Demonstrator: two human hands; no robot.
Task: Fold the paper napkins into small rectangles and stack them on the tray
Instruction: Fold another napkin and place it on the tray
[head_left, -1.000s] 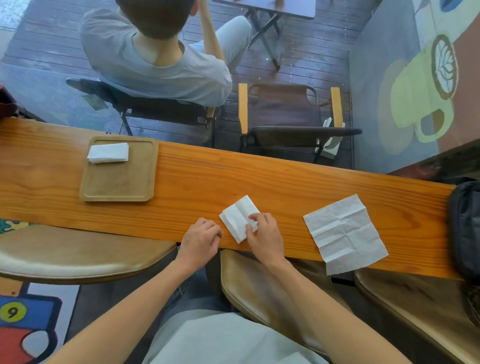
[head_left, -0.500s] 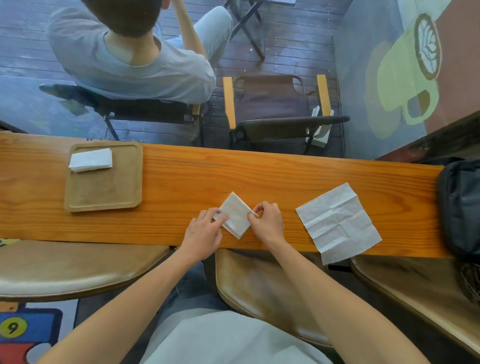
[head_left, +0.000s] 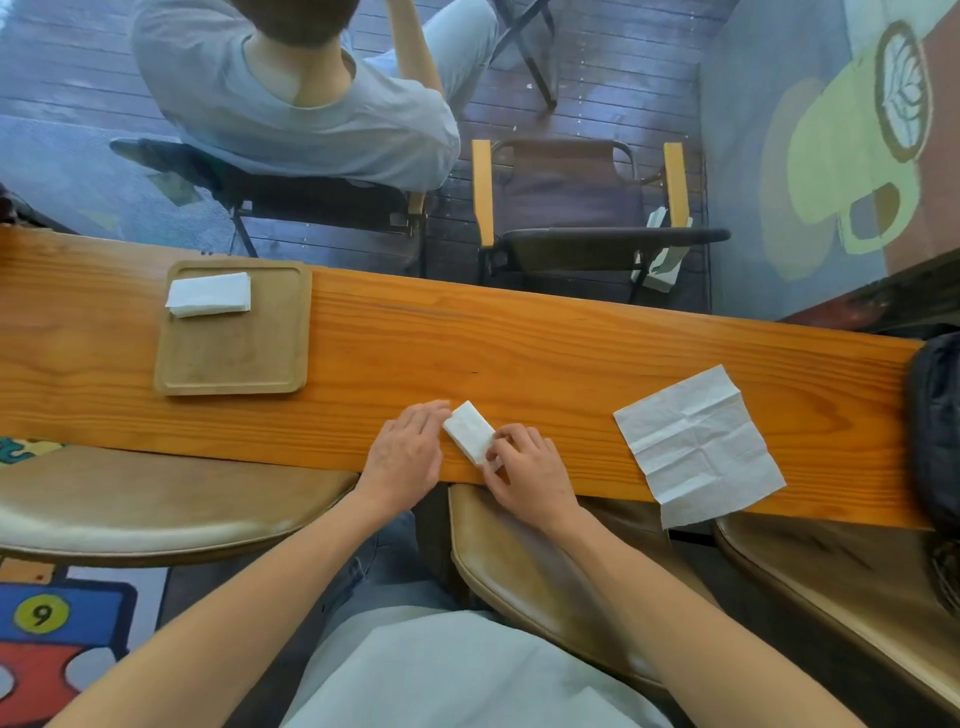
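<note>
napkin folded (head_left: 469, 431) into a small white rectangle lies tilted near the front edge of the long wooden counter (head_left: 519, 353), caught between both hands. left hand (head_left: 402, 454) sits just to its left, fingers straight and relaxed, their tips touching the napkin's left long edge and holding nothing in a curl. right hand (head_left: 530, 470) sits at the napkin's lower right end, fingers curled, thumb and fingertips pinching that near corner against the wood. well apart to the right, an unfolded napkin (head_left: 698, 444) lies flat and creased, its lower corner hanging past the counter's front edge. far to the left, a square wooden tray (head_left: 234, 364) rests on the counter with one folded napkin stack (head_left: 209, 294) in its upper left corner. beyond the counter a person in a grey shirt (head_left: 291, 104) sits on a chair with their back turned, beside an armchair (head_left: 576, 208). a dark bag (head_left: 935, 431) lies at the counter's right end.
</note>
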